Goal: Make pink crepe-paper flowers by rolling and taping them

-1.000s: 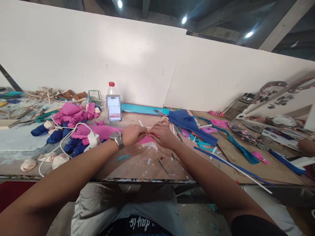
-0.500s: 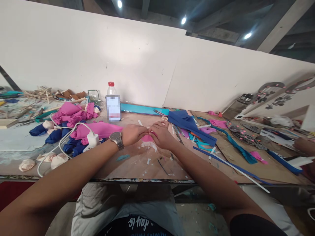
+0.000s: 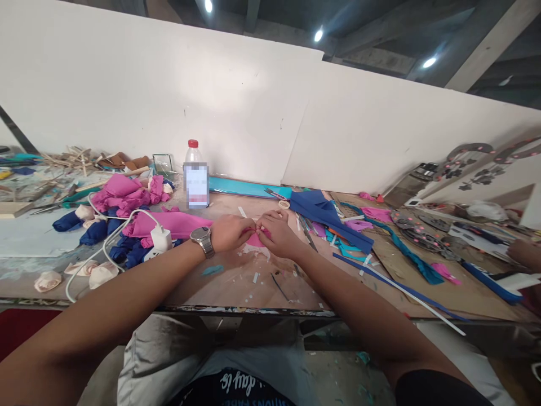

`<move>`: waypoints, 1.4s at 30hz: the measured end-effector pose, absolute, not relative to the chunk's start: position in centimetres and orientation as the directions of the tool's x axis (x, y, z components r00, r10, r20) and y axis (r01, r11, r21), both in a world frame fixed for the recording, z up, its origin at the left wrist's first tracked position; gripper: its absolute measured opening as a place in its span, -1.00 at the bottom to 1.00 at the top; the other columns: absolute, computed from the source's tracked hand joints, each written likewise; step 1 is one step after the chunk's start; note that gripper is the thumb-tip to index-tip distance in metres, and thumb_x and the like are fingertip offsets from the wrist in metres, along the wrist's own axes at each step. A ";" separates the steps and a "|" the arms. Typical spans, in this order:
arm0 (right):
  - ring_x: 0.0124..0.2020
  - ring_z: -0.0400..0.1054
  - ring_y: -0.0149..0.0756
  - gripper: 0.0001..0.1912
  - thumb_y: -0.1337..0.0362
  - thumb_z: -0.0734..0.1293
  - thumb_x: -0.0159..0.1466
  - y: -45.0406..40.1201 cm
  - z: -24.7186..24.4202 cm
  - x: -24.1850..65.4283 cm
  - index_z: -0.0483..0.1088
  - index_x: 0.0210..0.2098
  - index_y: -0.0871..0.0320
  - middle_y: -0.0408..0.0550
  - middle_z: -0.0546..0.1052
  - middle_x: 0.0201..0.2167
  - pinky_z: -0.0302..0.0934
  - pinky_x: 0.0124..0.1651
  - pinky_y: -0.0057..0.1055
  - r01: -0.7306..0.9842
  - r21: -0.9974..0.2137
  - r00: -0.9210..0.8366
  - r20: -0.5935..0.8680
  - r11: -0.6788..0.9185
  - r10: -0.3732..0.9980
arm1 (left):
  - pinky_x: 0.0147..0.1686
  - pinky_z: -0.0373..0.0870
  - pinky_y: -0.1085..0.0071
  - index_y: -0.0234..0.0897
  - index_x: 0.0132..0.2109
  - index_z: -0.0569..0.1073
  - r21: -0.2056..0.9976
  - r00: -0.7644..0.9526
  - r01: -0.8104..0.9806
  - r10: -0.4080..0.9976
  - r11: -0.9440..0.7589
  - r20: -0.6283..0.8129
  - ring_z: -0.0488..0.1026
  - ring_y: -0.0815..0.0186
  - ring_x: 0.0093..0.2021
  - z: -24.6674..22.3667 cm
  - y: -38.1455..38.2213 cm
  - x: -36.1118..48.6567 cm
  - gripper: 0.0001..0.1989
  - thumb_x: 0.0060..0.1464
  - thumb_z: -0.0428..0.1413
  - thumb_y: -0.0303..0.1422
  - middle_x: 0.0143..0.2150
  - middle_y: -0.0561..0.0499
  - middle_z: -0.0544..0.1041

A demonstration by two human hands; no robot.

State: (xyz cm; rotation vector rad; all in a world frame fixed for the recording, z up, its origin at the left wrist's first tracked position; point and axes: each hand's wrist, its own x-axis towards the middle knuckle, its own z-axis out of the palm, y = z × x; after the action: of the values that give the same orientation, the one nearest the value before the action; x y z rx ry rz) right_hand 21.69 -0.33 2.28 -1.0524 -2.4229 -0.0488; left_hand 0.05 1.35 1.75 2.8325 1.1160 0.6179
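Observation:
A small piece of pink crepe paper (image 3: 256, 239) sits between my two hands above the middle of the table, mostly covered by my fingers. My left hand (image 3: 231, 232), with a metal watch (image 3: 203, 241) on the wrist, pinches its left side. From the other side, my right hand (image 3: 276, 232) pinches it with thumb and forefinger, the fingertips of both hands nearly meeting. To the left lies a long pink crepe paper roll (image 3: 173, 224). Pale scraps (image 3: 262, 254) rest on the table just below the hands.
A bottle with a red cap (image 3: 193, 144) stands behind a propped phone (image 3: 196, 186). A white charger (image 3: 160, 239) and its cable lie among blue and pink paper flowers (image 3: 120, 194). Blue strips (image 3: 321, 211) cover the right. Another person's hand (image 3: 523, 251) is at the far right.
My fingers have shifted slightly on the pink paper, and a bit more of it shows between them. The whole view has moved a little.

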 end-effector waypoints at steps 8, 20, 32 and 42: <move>-0.03 0.34 -0.14 -0.84 0.23 0.25 0.40 -0.3 2.4 21.9 0.42 -0.27 0.10 -0.06 0.61 -0.26 -0.14 0.11 -0.10 0.691 -0.178 -0.553 0.493 0.700 0.671 | -0.34 0.20 0.35 -0.22 -0.15 0.59 0.268 0.620 0.660 0.710 -0.702 0.334 0.53 0.19 -0.30 2.4 1.3 0.0 -0.77 0.29 0.06 -0.25 -0.30 -0.08 0.64; -0.05 0.34 -0.14 -0.90 0.28 0.30 0.32 -0.1 2.1 22.0 0.43 -0.33 0.10 -0.08 0.60 -0.31 -0.11 0.09 -0.10 0.680 -0.215 -0.548 0.487 0.701 0.681 | -0.39 0.13 0.36 -0.22 -0.22 0.60 0.300 0.627 0.636 0.702 -0.711 0.338 0.48 0.24 -0.38 2.2 1.5 -0.2 -0.78 0.25 0.07 -0.27 -0.38 -0.04 0.61; -0.08 0.38 -0.16 -0.90 0.33 0.29 0.29 0.1 1.9 22.1 0.43 -0.36 0.11 -0.09 0.62 -0.33 -0.10 0.11 -0.11 0.688 -0.223 -0.525 0.505 0.691 0.686 | -0.40 0.07 0.36 -0.24 -0.31 0.55 0.370 0.642 0.610 0.711 -0.700 0.286 0.34 0.31 -0.47 2.4 1.5 -0.1 -0.81 0.19 0.05 -0.34 -0.46 0.01 0.54; -0.11 0.39 -0.17 -0.80 0.24 0.27 0.40 0.0 2.2 22.2 0.47 -0.32 0.12 -0.06 0.63 -0.29 -0.10 0.10 -0.10 0.670 -0.203 -0.550 0.511 0.714 0.661 | -0.40 0.05 0.36 -0.25 -0.34 0.53 0.365 0.630 0.617 0.716 -0.697 0.302 0.33 0.29 -0.46 2.4 1.5 -0.2 -0.79 0.20 0.05 -0.31 -0.46 -0.01 0.52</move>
State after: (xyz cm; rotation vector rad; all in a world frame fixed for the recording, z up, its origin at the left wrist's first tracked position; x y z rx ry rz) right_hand 22.18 -0.01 2.21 -1.0105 -2.3522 -0.0210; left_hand -0.17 1.53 2.43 2.6255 1.0910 0.6334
